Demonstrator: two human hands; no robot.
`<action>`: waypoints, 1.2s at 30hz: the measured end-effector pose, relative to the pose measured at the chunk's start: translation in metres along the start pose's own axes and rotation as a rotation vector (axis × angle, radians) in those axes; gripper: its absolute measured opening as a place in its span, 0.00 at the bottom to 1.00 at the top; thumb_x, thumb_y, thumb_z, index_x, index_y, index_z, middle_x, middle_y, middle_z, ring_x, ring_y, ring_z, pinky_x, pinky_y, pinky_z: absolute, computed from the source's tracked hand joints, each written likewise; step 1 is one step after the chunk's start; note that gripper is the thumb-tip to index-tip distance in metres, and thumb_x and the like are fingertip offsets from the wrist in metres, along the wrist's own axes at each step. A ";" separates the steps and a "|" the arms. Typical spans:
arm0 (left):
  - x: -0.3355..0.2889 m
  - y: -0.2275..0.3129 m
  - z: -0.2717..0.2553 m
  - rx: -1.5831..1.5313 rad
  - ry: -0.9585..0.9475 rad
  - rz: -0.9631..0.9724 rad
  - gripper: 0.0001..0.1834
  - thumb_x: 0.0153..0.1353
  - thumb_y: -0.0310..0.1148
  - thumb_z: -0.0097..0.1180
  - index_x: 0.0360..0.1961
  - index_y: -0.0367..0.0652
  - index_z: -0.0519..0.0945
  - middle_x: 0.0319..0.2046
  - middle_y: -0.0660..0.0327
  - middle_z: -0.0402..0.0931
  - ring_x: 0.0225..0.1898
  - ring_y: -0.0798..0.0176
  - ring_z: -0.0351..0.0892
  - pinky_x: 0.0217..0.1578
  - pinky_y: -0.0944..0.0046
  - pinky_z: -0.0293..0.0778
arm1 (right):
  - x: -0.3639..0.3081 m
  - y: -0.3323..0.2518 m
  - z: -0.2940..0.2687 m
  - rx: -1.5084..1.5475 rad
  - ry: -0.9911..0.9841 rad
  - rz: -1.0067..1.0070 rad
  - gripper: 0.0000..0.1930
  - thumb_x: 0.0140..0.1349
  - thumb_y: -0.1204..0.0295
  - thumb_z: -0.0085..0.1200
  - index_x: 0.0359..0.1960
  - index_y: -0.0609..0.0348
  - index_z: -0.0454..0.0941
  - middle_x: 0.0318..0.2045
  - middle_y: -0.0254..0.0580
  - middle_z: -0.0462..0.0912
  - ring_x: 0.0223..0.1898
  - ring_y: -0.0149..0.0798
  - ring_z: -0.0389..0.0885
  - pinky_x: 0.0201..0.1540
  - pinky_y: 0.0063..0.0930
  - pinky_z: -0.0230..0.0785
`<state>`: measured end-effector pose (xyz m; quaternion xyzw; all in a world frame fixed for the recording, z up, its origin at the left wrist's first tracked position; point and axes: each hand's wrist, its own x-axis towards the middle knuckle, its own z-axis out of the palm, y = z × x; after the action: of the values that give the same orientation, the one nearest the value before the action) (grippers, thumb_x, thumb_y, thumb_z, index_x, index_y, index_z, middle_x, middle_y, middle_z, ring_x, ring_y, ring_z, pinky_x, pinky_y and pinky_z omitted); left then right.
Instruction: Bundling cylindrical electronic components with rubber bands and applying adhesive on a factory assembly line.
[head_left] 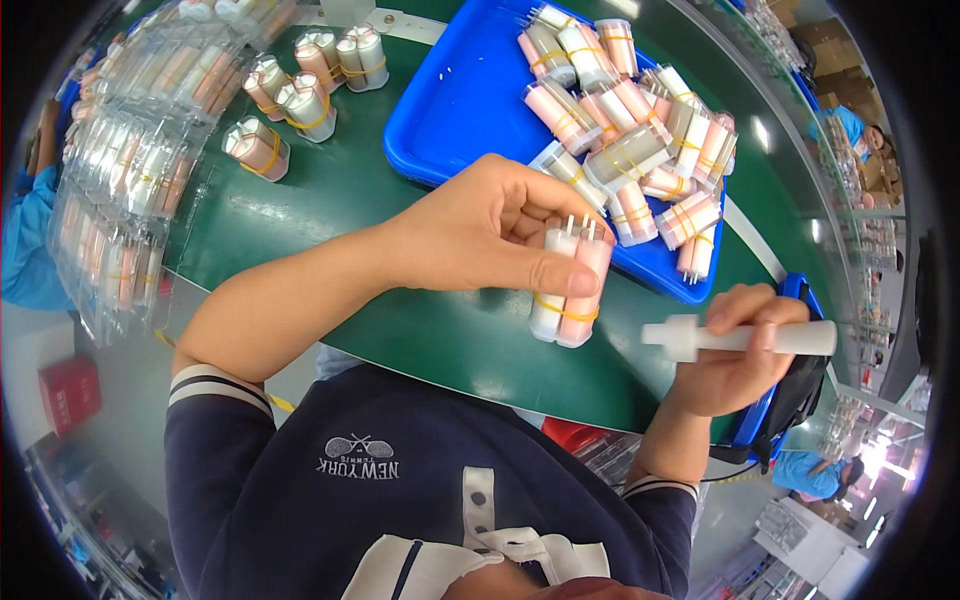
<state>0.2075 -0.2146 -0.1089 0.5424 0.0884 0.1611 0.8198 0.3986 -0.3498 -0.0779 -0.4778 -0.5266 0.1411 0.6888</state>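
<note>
Two hands busy at the green table (330, 215): the left hand (490, 230) grasps a yellow-banded bundle (572, 322) of white and pink tubes, just in front of the blue tray (470, 80) piled with similar bundles (628, 155). Across from it, the right hand (735, 374) clasps a white nozzle-tipped tube (684, 338), tip toward the held bundle, a gap between!

Lighting: bright, mostly even. Glare: blown-out patch, far lower right. Green tabletop (440, 350): pale sheen. Clear plastic packs (150, 165): scattered glints. My left hand (500, 230): in focus. Rim: fisheye-bent, soft, corners black.
</note>
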 end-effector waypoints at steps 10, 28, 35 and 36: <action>0.000 0.006 -0.006 0.049 0.047 0.007 0.26 0.51 0.39 0.60 0.48 0.34 0.71 0.35 0.55 0.77 0.40 0.64 0.77 0.42 0.65 0.72 | -0.014 0.013 0.019 -0.005 -0.339 0.161 0.07 0.55 0.77 0.48 0.33 0.67 0.66 0.20 0.41 0.73 0.19 0.26 0.69 0.21 0.17 0.60; 0.006 -0.007 -0.004 0.160 -0.152 0.511 0.17 0.53 0.29 0.55 0.44 0.41 0.70 0.51 0.46 0.64 0.56 0.55 0.62 0.52 0.56 0.64 | -0.011 0.015 0.012 0.258 -0.463 0.764 0.18 0.58 0.64 0.50 0.43 0.65 0.67 0.23 0.35 0.74 0.20 0.22 0.70 0.22 0.13 0.61; 0.005 -0.005 -0.003 0.077 -0.112 0.452 0.23 0.50 0.27 0.58 0.49 0.39 0.69 0.51 0.50 0.64 0.55 0.57 0.63 0.53 0.58 0.63 | -0.013 0.010 0.026 0.179 -0.282 0.511 0.19 0.49 0.78 0.58 0.43 0.65 0.67 0.20 0.31 0.72 0.19 0.21 0.68 0.20 0.13 0.56; 0.004 -0.006 -0.002 0.094 -0.055 0.424 0.26 0.48 0.26 0.60 0.50 0.37 0.68 0.51 0.52 0.64 0.55 0.59 0.63 0.53 0.59 0.63 | -0.011 0.008 0.027 0.078 -0.301 0.455 0.21 0.45 0.81 0.60 0.43 0.64 0.68 0.17 0.30 0.71 0.18 0.20 0.67 0.19 0.13 0.54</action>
<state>0.2118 -0.2136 -0.1147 0.5905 -0.0426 0.3106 0.7436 0.3733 -0.3399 -0.0907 -0.5305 -0.4962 0.3819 0.5714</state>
